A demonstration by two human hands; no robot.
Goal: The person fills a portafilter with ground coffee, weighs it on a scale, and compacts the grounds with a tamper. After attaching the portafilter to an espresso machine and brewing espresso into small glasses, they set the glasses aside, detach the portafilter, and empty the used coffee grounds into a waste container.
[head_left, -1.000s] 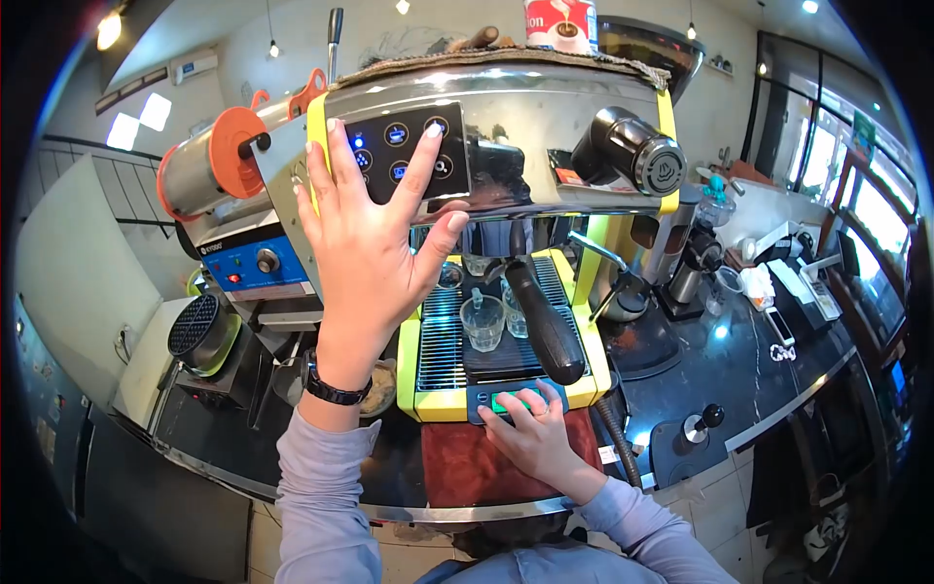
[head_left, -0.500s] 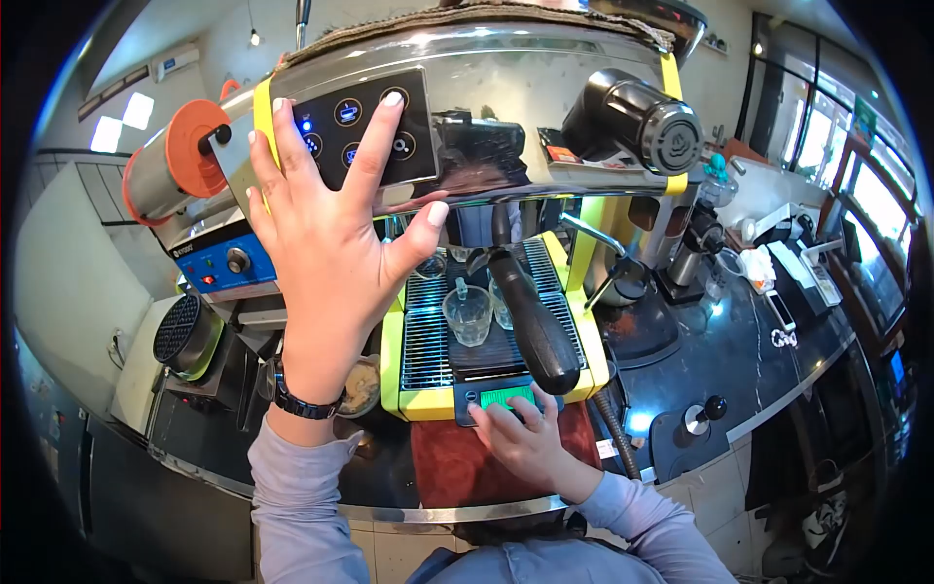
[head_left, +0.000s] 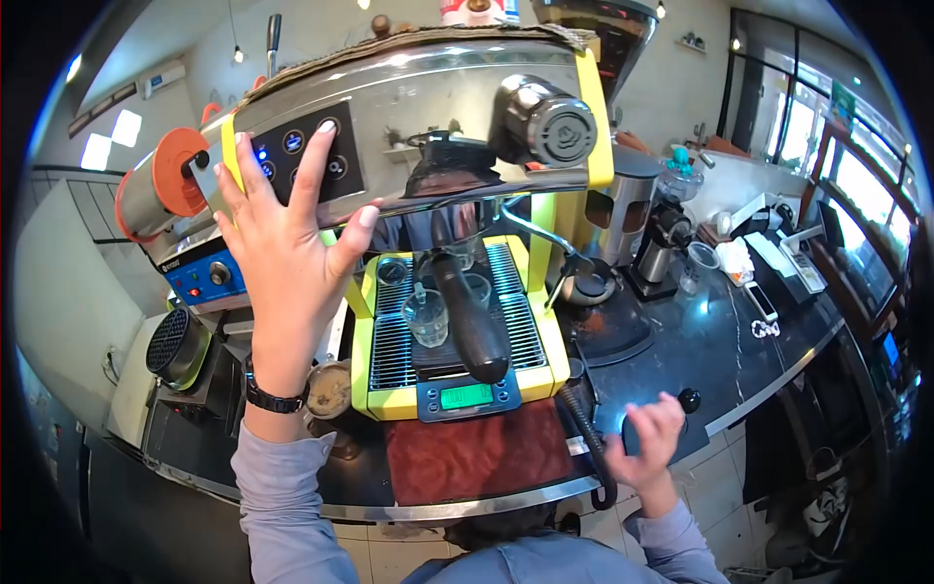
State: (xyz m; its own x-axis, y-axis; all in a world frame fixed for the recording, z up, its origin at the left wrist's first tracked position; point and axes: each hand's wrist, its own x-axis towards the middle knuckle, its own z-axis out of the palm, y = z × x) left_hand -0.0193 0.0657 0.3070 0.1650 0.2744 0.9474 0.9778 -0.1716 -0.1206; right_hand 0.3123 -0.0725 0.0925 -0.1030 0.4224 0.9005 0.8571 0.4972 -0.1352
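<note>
My left hand [head_left: 290,258] is spread over the touch panel [head_left: 341,183] of the espresso machine [head_left: 438,107], its index fingertip on an upper right button. My right hand [head_left: 647,448] is raised near the counter's front edge, fingers apart and slightly curled, holding nothing. A black-handled portafilter [head_left: 472,326] is fitted in the machine. Below it, a small glass [head_left: 426,317] and another glass [head_left: 476,290] stand on the black scale [head_left: 443,360], whose green display [head_left: 467,396] is lit; its digits are too small to read.
A reddish-brown cloth [head_left: 477,462] lies before the machine. The steam wand [head_left: 545,234] hangs at its right, beside a grinder [head_left: 613,214]. A tamper [head_left: 688,400] is partly behind my right hand. A round waffle maker [head_left: 179,348] and a container [head_left: 329,389] stand left.
My right hand has left the scale's front and moved right, its fingers opening. My left hand stays at the panel. The view has shifted, so the machine appears further left.
</note>
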